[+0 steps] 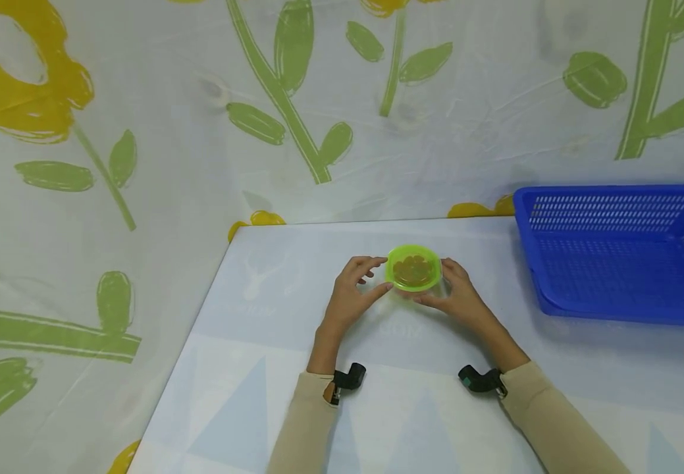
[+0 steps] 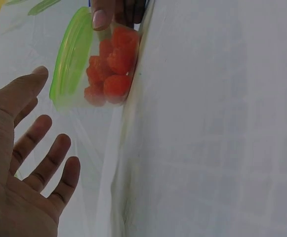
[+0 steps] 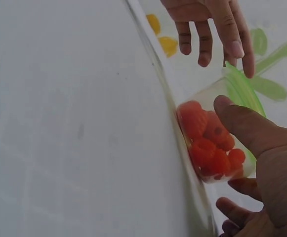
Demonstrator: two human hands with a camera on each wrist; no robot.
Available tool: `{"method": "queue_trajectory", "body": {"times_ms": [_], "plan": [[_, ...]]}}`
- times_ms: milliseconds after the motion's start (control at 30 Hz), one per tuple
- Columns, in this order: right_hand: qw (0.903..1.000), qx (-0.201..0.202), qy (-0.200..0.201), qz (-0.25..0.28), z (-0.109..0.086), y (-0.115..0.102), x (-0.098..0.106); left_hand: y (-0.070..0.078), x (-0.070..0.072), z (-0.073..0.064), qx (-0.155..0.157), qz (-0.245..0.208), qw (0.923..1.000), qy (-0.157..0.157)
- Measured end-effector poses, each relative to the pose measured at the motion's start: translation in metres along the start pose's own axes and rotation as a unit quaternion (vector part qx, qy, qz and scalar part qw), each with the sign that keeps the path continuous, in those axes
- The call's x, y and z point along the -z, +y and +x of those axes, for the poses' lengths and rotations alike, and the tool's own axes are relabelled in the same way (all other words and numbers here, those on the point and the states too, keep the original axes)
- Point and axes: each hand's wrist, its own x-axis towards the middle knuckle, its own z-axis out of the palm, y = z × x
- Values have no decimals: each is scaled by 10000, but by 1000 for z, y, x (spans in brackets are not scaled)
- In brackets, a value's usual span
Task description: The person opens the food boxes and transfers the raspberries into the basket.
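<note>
A clear round plastic container point(image 1: 414, 294) with a bright green lid point(image 1: 414, 250) stands on the white table. Through its wall in the left wrist view, several orange-red lumpy pieces point(image 2: 117, 88) show, like small fruits. My right hand point(image 1: 465, 299) holds the container from the right, its thumb point(image 3: 249, 126) on the near wall and its fingers round the far side. On the left, my left hand point(image 1: 349, 296) is spread beside the lid. A gap shows between its fingers and the container in the left wrist view.
A blue plastic basket point(image 1: 608, 276) with slotted walls stands on the table at the right. Behind the table point(image 1: 229, 375) hangs a white cloth point(image 1: 176, 131) with yellow flowers and green leaves. A black wrist camera point(image 1: 350, 376) sits on the left wrist, another point(image 1: 479, 380) on the right.
</note>
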Motion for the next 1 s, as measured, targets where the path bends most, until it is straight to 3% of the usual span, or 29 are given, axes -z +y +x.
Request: {"method": "queue_trajectory", "body": {"times_ms": [300,500,800,1000], "plan": [[9994,-14,303,-191,4,0,-4,0,-1,0,-123,107,9998,-122],[9990,136,423,-45,5,1,-6,1,-1,0,-184,188,9996,-133],[9993,-97,263,261,4,2,-1,2,-1,0,-288,265,9991,-143],[9986,-95,-60,522,7,5,4,2,-3,2,-306,263,9991,-135]]}}
